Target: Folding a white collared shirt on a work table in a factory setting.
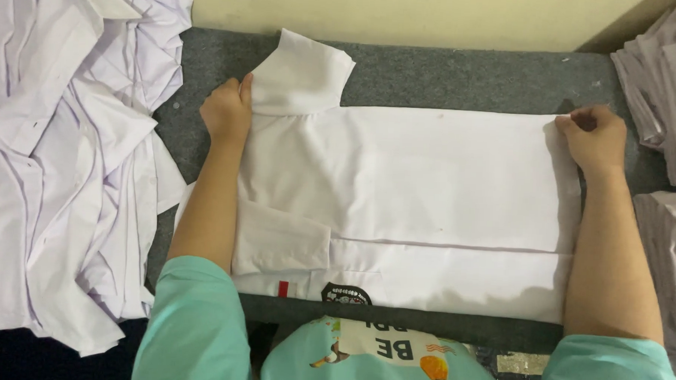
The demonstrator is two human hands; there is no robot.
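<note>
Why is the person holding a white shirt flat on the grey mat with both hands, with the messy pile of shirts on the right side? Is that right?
Not quite. The head view shows the messy pile on the left, not the right. Both the left hand and right hand do hold the white shirt on the grey mat.

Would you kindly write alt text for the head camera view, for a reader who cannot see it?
Two bare hands press a partly folded white shirt flat on a grey felt-covered table: the left hand by the sleeve, the right hand at the far hem corner. A heap of unfolded white shirts lies to the left, stacks of folded ones to the right.
</note>
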